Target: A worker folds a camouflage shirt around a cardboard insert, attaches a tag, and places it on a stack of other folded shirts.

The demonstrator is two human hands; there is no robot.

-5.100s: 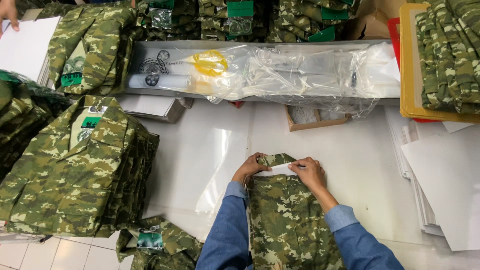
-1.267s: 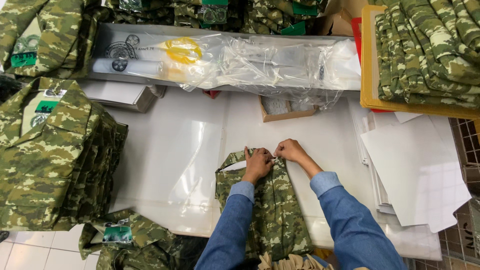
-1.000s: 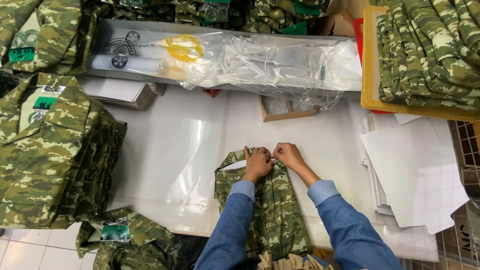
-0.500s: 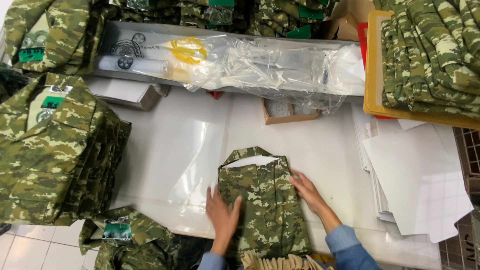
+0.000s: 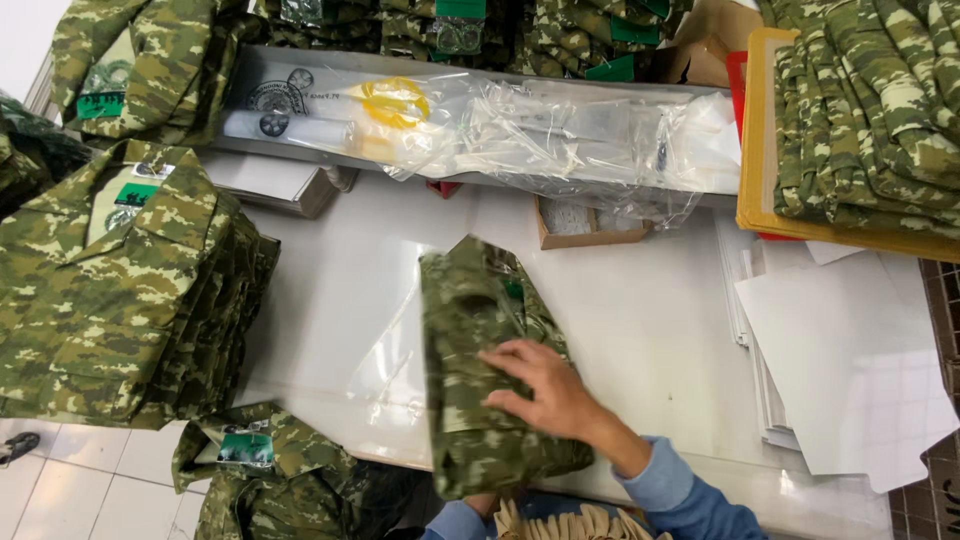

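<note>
A folded camouflage shirt [image 5: 470,350] is raised off the white table [image 5: 650,330] and turned on its side, its back facing up. My right hand [image 5: 548,392] lies flat on top of it with the fingers spread, pressing on the cloth. My left hand [image 5: 483,503] is almost wholly hidden under the shirt's near edge; only a bit of it and the blue cuff show. A clear plastic sheet [image 5: 370,360] lies on the table just left of the shirt.
A tall stack of folded camouflage shirts [image 5: 110,290] fills the left. Clear plastic bags [image 5: 560,130] lie in a long tray at the back, a small cardboard box [image 5: 585,220] before them. White sheets [image 5: 850,370] and a yellow tray [image 5: 752,150] of shirts are right.
Both hands left the collar and slid down the shirt's sides. The shirt, flat and face-up before, is now lifted and turned over, with my right hand on top.
</note>
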